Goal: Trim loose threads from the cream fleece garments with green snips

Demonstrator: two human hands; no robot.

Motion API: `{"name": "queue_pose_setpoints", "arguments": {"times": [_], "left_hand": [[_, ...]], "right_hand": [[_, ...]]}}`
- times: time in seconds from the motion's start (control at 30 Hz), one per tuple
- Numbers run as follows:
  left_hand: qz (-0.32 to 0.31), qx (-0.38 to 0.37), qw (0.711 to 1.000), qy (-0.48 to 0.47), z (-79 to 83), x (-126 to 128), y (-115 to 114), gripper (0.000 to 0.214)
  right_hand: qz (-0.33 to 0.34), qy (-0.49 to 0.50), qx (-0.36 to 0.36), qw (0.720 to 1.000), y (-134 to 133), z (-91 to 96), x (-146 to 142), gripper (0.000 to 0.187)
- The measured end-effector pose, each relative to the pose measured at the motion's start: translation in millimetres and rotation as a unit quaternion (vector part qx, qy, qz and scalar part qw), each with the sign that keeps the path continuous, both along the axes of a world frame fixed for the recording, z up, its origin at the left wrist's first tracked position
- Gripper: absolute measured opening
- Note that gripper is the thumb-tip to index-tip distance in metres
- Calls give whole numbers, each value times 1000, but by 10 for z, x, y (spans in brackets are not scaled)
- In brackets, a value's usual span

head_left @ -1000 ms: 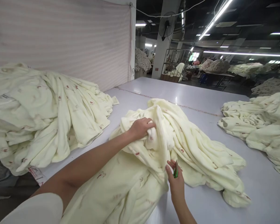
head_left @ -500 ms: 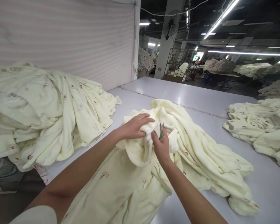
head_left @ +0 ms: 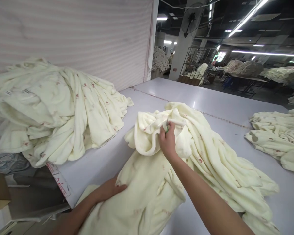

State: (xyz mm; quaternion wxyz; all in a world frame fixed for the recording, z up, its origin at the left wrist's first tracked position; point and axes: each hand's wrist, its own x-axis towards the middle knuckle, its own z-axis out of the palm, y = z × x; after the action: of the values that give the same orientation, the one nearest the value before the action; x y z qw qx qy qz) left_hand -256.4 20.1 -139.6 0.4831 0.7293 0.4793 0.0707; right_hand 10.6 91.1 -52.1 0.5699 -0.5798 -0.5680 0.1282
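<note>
A pale yellow, soft fleece cloth with small reddish-brown prints (head_left: 144,182) lies bunched on the broad, smooth white desk (head_left: 100,160), its near part coming toward the person and its folds spreading out to the right. The right hand (head_left: 168,138) is at the gathered upper part of this cloth, its fingers closed around small green-handled snips (head_left: 167,129); only a bit of the green handle shows, and the tip is partly lost against the fabric. Whether these fingers also pinch the cloth, I cannot tell. The left hand (head_left: 110,189) is lower and nearer the person, at the left edge of the same cloth, its thumb resting on the fabric; its other fingers are mostly hidden and slightly blurred, so I cannot tell how far they are closed.

To the left, a large heap of matching pale yellow printed fleece (head_left: 56,101) rests on the desk, some of it hanging past the edge, in front of a pink-and-white striped fabric curtain (head_left: 75,36). A second pale yellow fleece heap (head_left: 281,133) lies at the right. A brownish seam (head_left: 220,118) crosses the desk beyond the cloth. Farther back stands a metal-framed rack (head_left: 192,60) with pale fabric in it.
</note>
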Motion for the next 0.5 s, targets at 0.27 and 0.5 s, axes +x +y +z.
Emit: {"name": "queue_pose_setpoints", "arguments": {"times": [0.27,0.5], "left_hand": [[42,66,996,46,17,298,-289,67],[96,98,981,137,-159,742,-281,62]], "right_hand": [[42,-231,27,972,20,-392,118,49],[-8,-274,16,962,386,-478,571,54]]}}
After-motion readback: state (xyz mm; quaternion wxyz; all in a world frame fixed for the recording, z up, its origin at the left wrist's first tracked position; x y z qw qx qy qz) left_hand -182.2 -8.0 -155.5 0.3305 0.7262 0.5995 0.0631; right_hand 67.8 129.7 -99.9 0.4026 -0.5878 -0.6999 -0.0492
